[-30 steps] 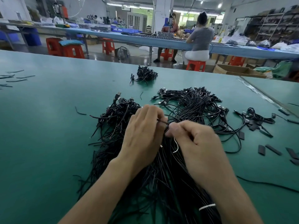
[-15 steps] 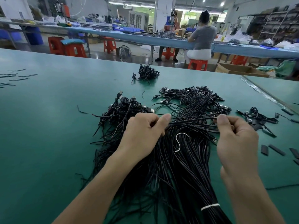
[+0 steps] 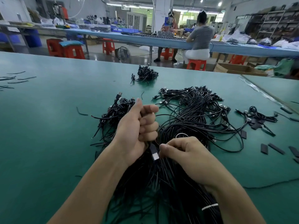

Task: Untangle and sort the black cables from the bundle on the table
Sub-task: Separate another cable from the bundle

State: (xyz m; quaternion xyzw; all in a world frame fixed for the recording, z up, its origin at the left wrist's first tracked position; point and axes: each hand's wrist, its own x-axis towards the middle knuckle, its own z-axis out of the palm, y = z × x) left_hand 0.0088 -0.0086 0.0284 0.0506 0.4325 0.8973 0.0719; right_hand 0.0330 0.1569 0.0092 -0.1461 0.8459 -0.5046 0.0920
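A big bundle of thin black cables [image 3: 191, 120] lies on the green table [image 3: 48, 126], fanning toward me and bound near my right wrist by a white tie [image 3: 209, 207]. My left hand [image 3: 137, 126] is raised in a fist, its fingers curled round a few cables. One cable's USB plug [image 3: 154, 152] hangs below that fist. My right hand [image 3: 187, 156] sits just right of the plug, thumb and fingertips pinching thin cable strands. A second clump of cables [image 3: 118, 109] lies behind my left hand.
A small cable knot [image 3: 146, 74] sits farther back. More cables and flat black sleeve pieces [image 3: 258, 118] lie at the right, loose strands [image 3: 14, 78] at the far left. A taped table seam [image 3: 262, 94] runs along the right. A person sits on a red stool beyond the table.
My left hand has lifted and closed into a fist round cables. My right hand swung back from the right to the middle, beside a USB plug now hanging below the left fist.
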